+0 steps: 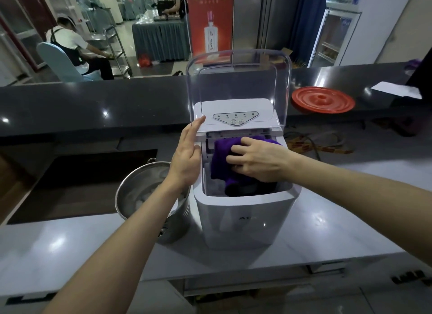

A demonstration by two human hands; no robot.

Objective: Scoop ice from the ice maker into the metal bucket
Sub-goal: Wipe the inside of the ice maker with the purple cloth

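We hold a purple cloth (222,154) in the open ice maker (245,220).
Our right hand (259,161) grips it; our left hand (187,157), fingers straight, touches the raised lid (238,75). The bucket (145,178), holding ice (140,202), stands just left.

Behind the ice maker (245,220), above and slightly to its left, a red banner (210,21) carries four large gold characters across its top: 茶酒大师. The smaller gold line under them is too fine to read. The white bottle (211,35) printed on that banner has a vertical label, also illegible. On the ice maker's front wall, grey letters begin "AE"; glare hides the rest. The tiny captions on its control panel (236,118) cannot be read.
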